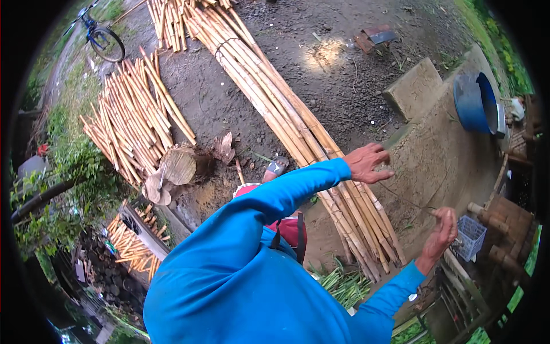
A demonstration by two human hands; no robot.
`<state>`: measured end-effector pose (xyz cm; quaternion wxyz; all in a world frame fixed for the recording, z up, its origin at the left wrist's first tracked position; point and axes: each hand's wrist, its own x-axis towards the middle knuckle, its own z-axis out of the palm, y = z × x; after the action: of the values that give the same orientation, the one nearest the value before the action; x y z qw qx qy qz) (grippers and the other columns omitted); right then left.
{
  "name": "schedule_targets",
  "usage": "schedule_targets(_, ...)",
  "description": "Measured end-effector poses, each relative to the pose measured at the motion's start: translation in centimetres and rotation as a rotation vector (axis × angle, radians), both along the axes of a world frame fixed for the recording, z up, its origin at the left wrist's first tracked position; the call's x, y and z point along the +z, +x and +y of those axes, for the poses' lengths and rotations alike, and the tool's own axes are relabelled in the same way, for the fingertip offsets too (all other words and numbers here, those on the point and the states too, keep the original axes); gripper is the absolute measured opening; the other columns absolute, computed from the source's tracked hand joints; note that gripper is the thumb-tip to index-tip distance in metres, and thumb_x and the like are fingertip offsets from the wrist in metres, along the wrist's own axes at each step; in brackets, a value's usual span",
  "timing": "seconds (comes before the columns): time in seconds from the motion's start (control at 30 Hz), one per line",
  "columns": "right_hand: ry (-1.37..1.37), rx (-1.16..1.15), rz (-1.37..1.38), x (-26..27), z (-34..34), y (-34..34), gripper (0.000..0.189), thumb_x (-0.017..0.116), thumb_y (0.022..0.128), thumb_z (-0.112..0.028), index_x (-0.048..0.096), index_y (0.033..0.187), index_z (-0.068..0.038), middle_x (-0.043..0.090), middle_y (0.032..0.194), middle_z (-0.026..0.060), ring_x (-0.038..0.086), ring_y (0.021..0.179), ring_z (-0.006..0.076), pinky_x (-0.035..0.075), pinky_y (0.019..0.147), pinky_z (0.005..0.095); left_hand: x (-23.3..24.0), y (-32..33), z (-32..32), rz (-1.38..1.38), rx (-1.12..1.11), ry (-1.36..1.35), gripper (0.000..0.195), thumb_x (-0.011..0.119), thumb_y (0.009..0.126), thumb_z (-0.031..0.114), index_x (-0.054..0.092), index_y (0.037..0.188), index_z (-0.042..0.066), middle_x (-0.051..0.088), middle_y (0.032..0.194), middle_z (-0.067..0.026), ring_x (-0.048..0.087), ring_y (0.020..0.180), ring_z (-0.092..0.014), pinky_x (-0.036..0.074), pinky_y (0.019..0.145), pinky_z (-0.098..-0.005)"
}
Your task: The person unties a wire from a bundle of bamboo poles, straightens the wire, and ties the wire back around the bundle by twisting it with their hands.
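Observation:
My left hand [368, 164] is above the lower part of a long bundle of bamboo poles [275, 101], its thumb and fingers apart. Off to the right, my right hand [441, 234] has its fingers closed on a thin cord or wire [404, 198]. This strand runs up and left towards the underside of my left hand, where its far end is hidden. Thin ties circle the bundle, one of them a dark band [224, 44] near the top. Beside the bundle rests my sandalled foot [277, 167].
Left of me, short bamboo pieces [129, 116] lie in a pile by a wooden stump [178, 167]. A bicycle [105, 43] stands farther off. To the right are a concrete slab [414, 88], a blue tub [468, 103] and a grey plastic crate [471, 237]. Cut leaves [343, 281] lie near the pole ends.

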<state>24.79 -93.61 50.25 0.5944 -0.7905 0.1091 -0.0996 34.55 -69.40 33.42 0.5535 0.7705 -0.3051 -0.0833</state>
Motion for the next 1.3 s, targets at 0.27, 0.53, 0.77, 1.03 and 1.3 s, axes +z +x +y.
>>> schedule_targets(0.27,-0.841,0.146,0.358,-17.6,-6.2,-0.6,0.052,0.070,0.087,-0.039,0.057,0.119,0.000,0.042,0.132,0.0241,0.040,0.124,0.0361,0.039,0.099,0.0446,-2.7,-2.2,10.7,0.139,0.303,0.157,0.040,0.053,0.095,0.041,0.061,0.104,0.003,0.059,0.102,-0.0180,0.057,0.100,-0.036,0.046,0.089,-0.0423)
schedule_targets(0.53,0.479,0.355,1.366,-36.4,-1.2,-29.7,0.036,0.060,0.091,-0.026,0.060,0.122,-0.009,0.063,0.112,0.0051,0.060,0.094,0.0181,0.052,0.076,0.0352,-21.2,-48.9,39.6,1.649,1.185,0.181,0.052,0.043,0.089,0.058,0.061,0.081,0.009,0.063,0.079,-0.0089,0.055,0.061,-0.026,0.040,0.055,-0.0423)
schedule_targets(0.77,0.480,0.287,1.903,-36.5,-3.2,-36.3,0.049,0.063,0.088,-0.041,0.057,0.126,-0.012,0.060,0.111,0.0067,0.059,0.100,0.0220,0.052,0.073,0.0407,-13.6,-48.5,32.8,1.881,1.216,0.093,0.039,0.055,0.083,0.045,0.063,0.089,0.007,0.062,0.077,-0.0079,0.057,0.059,-0.023,0.045,0.053,-0.0390)
schedule_targets(1.03,0.356,-0.161,0.966,-27.8,2.2,-5.2,0.044,0.058,0.092,-0.046,0.058,0.116,-0.009,0.059,0.107,0.0054,0.057,0.102,0.0232,0.044,0.091,0.0415,-17.0,-22.8,35.9,1.054,0.820,0.190,0.040,0.052,0.094,0.043,0.064,0.089,0.004,0.064,0.079,-0.0099,0.060,0.070,-0.017,0.048,0.064,-0.0343)
schedule_targets(1.3,0.192,0.170,0.967,-24.6,16.9,4.8,0.045,0.058,0.093,-0.046,0.059,0.115,-0.007,0.060,0.107,0.0068,0.059,0.102,0.0230,0.048,0.086,0.0388,-14.4,-14.9,44.9,1.200,1.055,-0.104,0.043,0.050,0.094,0.046,0.065,0.095,0.005,0.066,0.083,-0.0059,0.060,0.072,-0.017,0.048,0.061,-0.0310)
